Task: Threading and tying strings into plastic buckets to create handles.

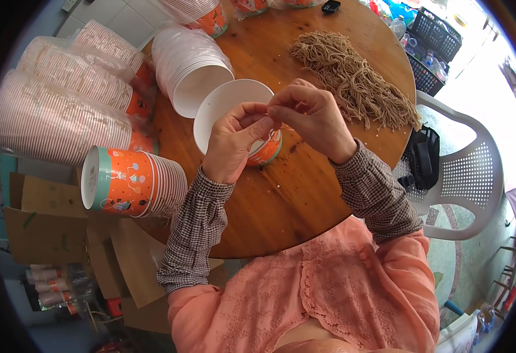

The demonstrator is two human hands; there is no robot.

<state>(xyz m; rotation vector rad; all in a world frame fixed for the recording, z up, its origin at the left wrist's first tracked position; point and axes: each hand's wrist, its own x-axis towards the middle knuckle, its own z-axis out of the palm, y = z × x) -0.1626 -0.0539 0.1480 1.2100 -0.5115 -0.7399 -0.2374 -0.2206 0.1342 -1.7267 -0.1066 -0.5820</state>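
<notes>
An orange-printed paper bucket with a white inside stands on the round wooden table in front of me, its mouth tilted up. Over its right rim both hands meet, fingertips pinched together. My left hand is closed, thumb against the fingers. My right hand is closed too, its fingertips touching the left ones. What they pinch is too small and hidden to make out. Right of the hands lies a heap of tan twisted cords.
White nested buckets in plastic wrap stand behind the bucket. A stack of orange buckets lies at the table's left edge, beside tall wrapped stacks. Cardboard boxes are below left. A white plastic chair stands right; black crates are beyond.
</notes>
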